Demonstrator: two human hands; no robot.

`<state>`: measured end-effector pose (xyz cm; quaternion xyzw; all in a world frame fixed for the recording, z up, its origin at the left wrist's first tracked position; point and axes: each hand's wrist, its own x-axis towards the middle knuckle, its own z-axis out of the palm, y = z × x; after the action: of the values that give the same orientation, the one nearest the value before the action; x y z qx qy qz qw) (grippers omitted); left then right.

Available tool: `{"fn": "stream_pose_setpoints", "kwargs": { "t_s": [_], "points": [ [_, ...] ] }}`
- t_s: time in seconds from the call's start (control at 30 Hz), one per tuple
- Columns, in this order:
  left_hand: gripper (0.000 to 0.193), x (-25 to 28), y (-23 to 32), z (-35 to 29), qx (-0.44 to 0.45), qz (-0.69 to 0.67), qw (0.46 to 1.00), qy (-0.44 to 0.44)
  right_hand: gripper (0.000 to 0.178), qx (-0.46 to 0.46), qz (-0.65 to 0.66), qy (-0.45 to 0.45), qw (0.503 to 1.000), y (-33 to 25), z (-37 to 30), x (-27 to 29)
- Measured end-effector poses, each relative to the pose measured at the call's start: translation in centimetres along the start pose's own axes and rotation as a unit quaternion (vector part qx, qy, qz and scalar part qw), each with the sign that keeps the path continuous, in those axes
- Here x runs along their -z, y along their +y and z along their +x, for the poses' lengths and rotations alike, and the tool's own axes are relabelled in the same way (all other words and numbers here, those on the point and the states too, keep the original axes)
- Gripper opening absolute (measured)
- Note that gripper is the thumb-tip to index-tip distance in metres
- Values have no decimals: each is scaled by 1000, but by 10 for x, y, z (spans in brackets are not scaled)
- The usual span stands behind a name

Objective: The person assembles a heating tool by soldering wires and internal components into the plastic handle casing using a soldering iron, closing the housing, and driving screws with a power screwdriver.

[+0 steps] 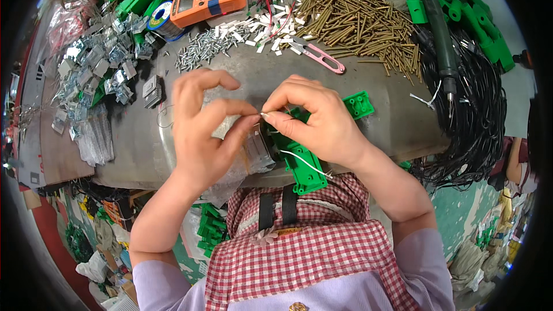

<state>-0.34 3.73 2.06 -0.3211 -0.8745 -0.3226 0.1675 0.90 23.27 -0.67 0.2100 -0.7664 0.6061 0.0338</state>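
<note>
My right hand (319, 112) pinches a small white end, which looks like wire, between thumb and forefinger. Meeting it fingertip to fingertip, my left hand (199, 124) is closed in a pinch of thumb and forefinger, its other fingers curled loosely above. What the left fingertips hold is too small to make out. Under and beside the right hand lies a green plastic housing (308, 178), partly hidden by it. A loose white wire (305, 161) runs across the housing. Below the left hand's fingers a clear plastic bag (227, 175) lies at the bench edge.
Brass-coloured screws (357, 20), silver screws (207, 49) and small white pieces (276, 26) are heaped behind my hands. Pink-handled snips (319, 57) lie before them. An orange meter (210, 3), solder spool (164, 20), metal parts (98, 69), black cables (472, 121) and a screwdriver-like tool (439, 34) surround the workspace.
</note>
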Motion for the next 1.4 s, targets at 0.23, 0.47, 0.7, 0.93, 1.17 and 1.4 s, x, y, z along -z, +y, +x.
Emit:
{"fn": "stream_pose_setpoints", "kwargs": {
  "t_s": [0.23,0.47,0.7,0.93,1.17,1.4],
  "points": [
    [7,-1,0,-7,446,-528,715,-106,10,93,-150,38,984,0,0,-3],
    [17,6,-2,5,-96,118,988,-13,9,17,-42,2,999,1,1,0],
    [3,-10,-4,-11,206,-220,954,10,8,59,-101,25,993,4,0,-4],
    [5,-1,-1,-5,367,-438,813,-110,10,173,-229,79,955,2,1,-7],
    [21,-4,-1,6,-101,38,994,-35,11,-4,-15,-5,1000,5,0,-1],
    [10,-38,-46,42,157,-64,978,-121,14,23,-135,45,990,8,1,-3]
  ]
}}
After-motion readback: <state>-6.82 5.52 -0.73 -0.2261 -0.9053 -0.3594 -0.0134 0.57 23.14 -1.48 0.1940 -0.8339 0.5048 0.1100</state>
